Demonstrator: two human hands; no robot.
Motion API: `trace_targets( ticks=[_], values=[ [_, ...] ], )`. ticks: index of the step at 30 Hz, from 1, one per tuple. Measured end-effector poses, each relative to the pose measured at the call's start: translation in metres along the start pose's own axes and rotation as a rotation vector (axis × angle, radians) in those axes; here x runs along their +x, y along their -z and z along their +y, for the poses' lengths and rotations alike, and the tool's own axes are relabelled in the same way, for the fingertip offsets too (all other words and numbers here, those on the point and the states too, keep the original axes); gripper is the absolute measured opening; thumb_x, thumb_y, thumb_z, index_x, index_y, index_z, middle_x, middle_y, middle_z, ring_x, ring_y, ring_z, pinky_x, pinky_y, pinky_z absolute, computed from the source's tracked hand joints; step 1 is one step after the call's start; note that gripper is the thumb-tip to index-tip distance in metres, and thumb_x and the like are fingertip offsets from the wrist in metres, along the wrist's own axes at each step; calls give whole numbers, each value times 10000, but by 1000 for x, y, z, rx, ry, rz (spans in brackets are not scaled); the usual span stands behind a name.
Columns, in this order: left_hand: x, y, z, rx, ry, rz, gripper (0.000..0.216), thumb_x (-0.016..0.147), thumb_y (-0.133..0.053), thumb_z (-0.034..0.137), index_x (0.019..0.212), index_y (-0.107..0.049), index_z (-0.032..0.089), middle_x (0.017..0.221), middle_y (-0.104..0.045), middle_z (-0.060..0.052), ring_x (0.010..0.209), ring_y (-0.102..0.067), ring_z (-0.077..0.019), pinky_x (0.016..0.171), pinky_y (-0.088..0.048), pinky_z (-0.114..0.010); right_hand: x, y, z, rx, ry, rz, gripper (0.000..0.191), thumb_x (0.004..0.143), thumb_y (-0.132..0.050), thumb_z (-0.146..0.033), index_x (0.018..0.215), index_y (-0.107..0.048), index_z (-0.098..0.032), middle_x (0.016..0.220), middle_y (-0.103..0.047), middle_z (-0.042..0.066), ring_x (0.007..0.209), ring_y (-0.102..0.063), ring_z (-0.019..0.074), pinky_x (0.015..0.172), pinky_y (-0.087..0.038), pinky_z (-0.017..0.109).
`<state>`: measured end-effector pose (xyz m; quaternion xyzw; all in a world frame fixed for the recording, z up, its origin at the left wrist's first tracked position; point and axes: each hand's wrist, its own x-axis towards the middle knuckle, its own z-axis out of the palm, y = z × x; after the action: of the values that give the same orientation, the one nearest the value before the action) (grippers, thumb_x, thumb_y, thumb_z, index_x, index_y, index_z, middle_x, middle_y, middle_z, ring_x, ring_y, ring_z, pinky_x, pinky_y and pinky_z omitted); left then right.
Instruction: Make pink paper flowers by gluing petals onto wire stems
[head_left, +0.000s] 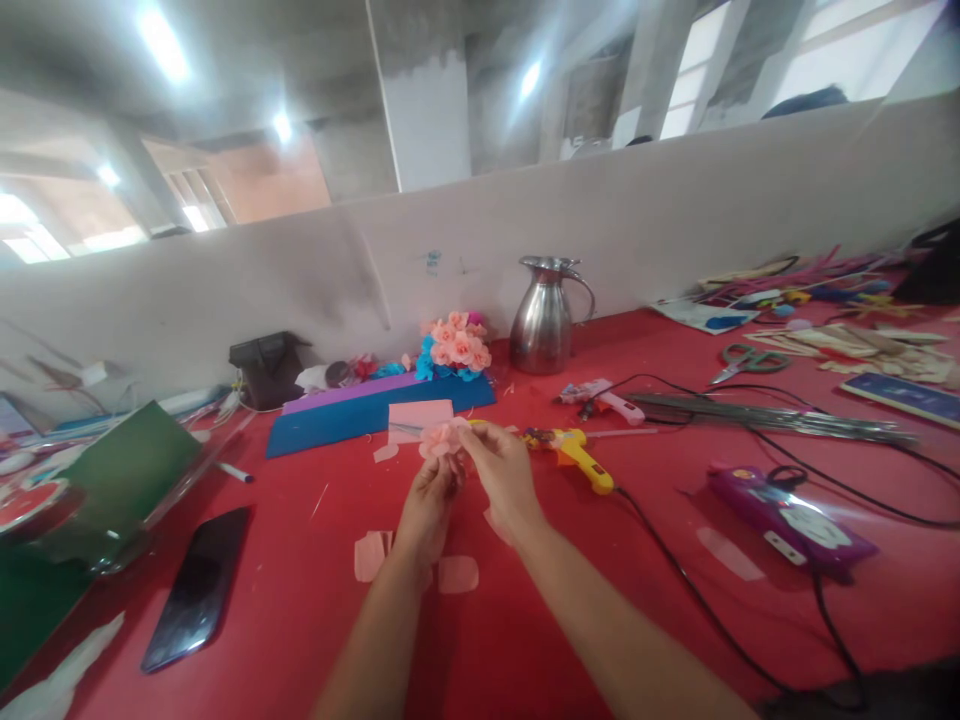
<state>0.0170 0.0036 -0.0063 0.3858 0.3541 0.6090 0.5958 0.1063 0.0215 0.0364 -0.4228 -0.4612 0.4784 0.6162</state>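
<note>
Above the red table (300, 620), my left hand (427, 505) and my right hand (502, 475) are both pinched on a small pink paper flower (442, 438). The left holds it from below, the right presses its petals from the side. Loose pink paper petals (457, 574) lie on the table under my wrists. A pink paper sheet (420, 413) lies just beyond the flower. A yellow glue gun (577, 455) rests right of my right hand.
A steel jug (544, 320), a bunch of pink paper flowers (457, 345) and blue and purple sheets (360, 412) stand at the back. A black phone (199, 585) lies left, a purple case (787, 515), cables, a second glue gun (600, 397) and scissors (746, 360) right.
</note>
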Motion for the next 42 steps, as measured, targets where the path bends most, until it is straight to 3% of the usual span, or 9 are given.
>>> trace_targets(
  ticks=[5, 12, 24, 34, 42],
  values=[
    [0, -1, 1, -4, 7, 45, 347, 733, -587, 490, 665, -470, 170, 630, -433, 28, 572, -366, -80, 594, -328, -207, -3, -4, 2, 65, -32, 52, 264, 682, -618, -428, 671, -611, -165, 631, -616, 12, 613, -551, 144, 546, -423, 236],
    [3, 3, -2, -13, -18, 29, 325, 733, -592, 480, 692, -503, 170, 660, -463, 22, 581, -384, -79, 584, -322, -207, -8, -8, 1, 164, -122, 8, 264, 647, -665, -425, 646, -576, -176, 507, -522, -36, 452, -450, 103, 422, -338, 219],
    [1, 1, 4, -25, -27, 17, 327, 757, -569, 472, 669, -481, 170, 625, -433, 30, 582, -366, -82, 610, -336, -207, 4, 3, 11, 104, -37, 56, 263, 670, -644, -423, 711, -622, -165, 668, -633, 16, 633, -571, 149, 595, -440, 257],
    [3, 6, -3, -20, -15, 42, 306, 734, -614, 444, 686, -512, 159, 641, -463, 26, 577, -375, -75, 563, -297, -205, -5, -8, 3, 168, -76, 0, 298, 651, -666, -443, 658, -590, -155, 550, -547, -24, 479, -449, 92, 448, -337, 215],
    [5, 7, -5, -31, -19, 79, 281, 715, -638, 430, 747, -550, 165, 638, -486, 24, 566, -391, -74, 535, -279, -208, -10, -8, -1, 203, -86, -52, 270, 662, -662, -410, 614, -561, -164, 515, -488, -40, 485, -423, 85, 464, -328, 216]
  ],
)
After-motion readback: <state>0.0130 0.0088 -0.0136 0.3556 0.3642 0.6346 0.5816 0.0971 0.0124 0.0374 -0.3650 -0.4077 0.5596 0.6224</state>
